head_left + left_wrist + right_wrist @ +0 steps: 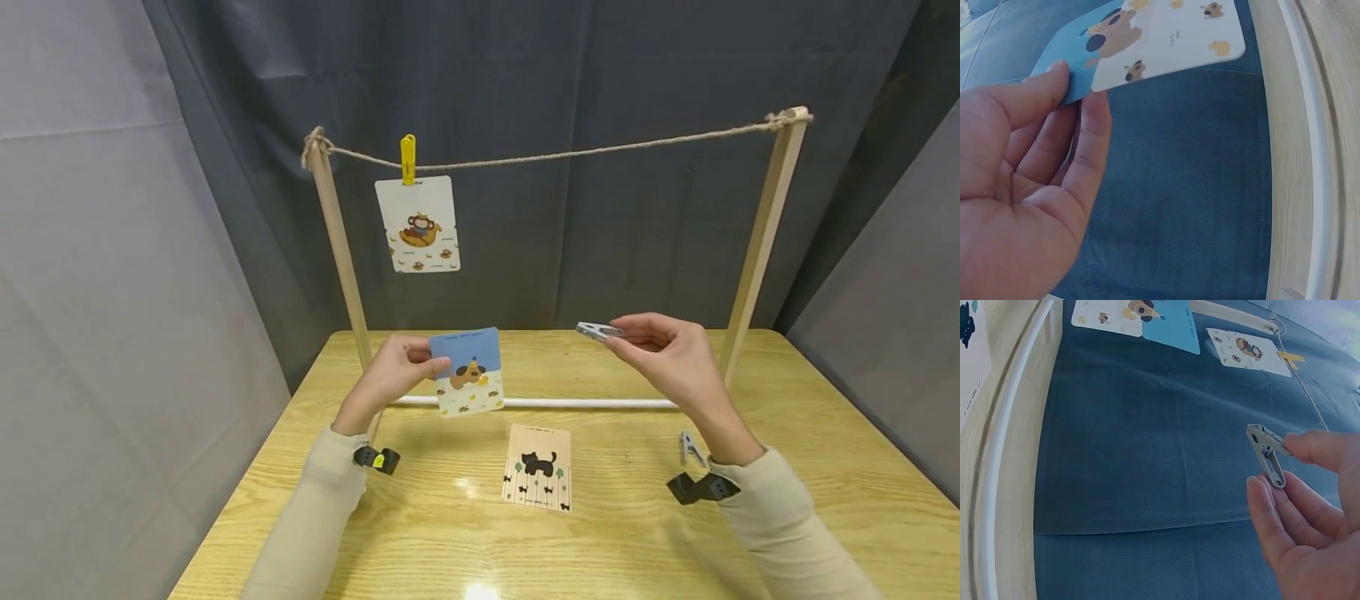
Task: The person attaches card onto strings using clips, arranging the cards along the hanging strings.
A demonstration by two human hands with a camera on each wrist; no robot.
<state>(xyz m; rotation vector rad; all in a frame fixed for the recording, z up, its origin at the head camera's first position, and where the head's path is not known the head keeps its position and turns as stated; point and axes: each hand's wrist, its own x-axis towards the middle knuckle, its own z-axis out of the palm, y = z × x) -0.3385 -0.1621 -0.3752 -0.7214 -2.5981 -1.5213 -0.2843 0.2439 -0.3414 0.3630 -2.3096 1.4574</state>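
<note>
One dog card (471, 385), blue above and pale below, is raised over the wooden table (420, 525) in the head view, pinched at its left edge by the person's left hand (393, 367). Well apart from it, the right hand (670, 357) holds a grey clothespin (598, 330) between thumb and fingertips, also in the air. A cat card (537, 468) lies on the table, and a second grey peg (692, 448) lies near the right wrist. Behind, a yellow clothespin (408, 158) on a rope (525, 158) grips a hanging monkey card (418, 225).

In the left wrist view, the thumb lies on the dog card's blue part, with a finger against its lower edge.

In the right wrist view, thumb and fingertips press opposite handles of the grey clothespin, the handles spread apart.
</note>
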